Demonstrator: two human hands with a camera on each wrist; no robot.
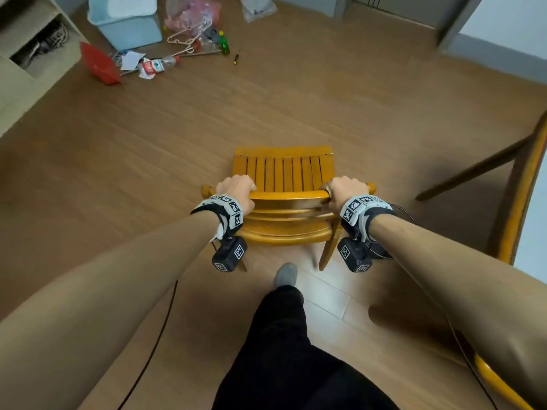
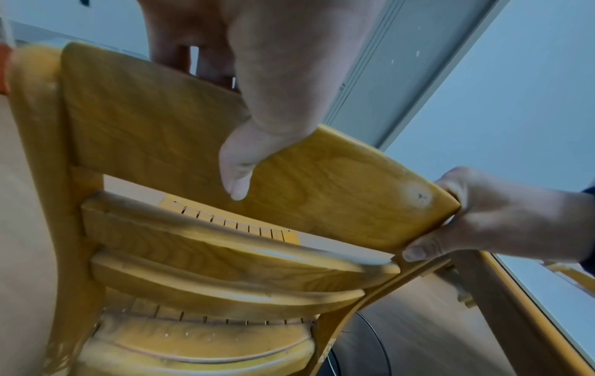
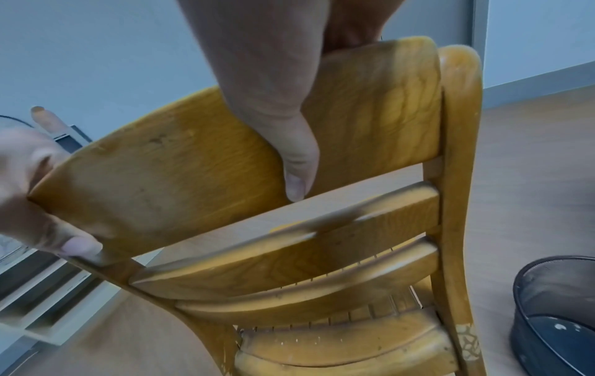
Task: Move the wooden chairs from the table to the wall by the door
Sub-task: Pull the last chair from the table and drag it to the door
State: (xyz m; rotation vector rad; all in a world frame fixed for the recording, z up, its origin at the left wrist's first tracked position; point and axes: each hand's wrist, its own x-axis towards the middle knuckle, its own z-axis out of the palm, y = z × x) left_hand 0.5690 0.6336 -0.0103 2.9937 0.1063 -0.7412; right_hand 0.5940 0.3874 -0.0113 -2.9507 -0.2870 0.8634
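- Wooden chair (image 1: 282, 184), honey-varnished, slatted seat: gripped by its top back rail, directly ahead of and below both hands, seat facing away from the person.
- Left hand (image 1: 236, 190): curled over the rail's left end; the left wrist view shows the thumb (image 2: 238, 175) pressed down the rail's rear face, fingers wrapped over the top edge.
- Right hand (image 1: 344, 190): same grip at the rail's right end, thumb (image 3: 297, 178) on the rear face, fingers hooked over the top.
- Governing relation: the rail's long axis runs left-to-right between the two hands, each equally near its own end; judged a balanced two-handed carry.
- Whether the chair legs touch the floor (image 1: 325, 99) cannot be told.
- Bench (image 1: 521, 184): beside the right hand, only its edge and a leg in view; the chair stands apart from it.
- Head view only: blue bin (image 1: 127, 25), red dustpan (image 1: 99, 65), hangers and bottles on the floor, well ahead and left of the left hand.
- Right wrist view only: dark mesh wastebasket (image 3: 553, 313) on the floor, right of the chair.
- Wall by a door frame (image 1: 455, 25): far ahead and right; likely destination.
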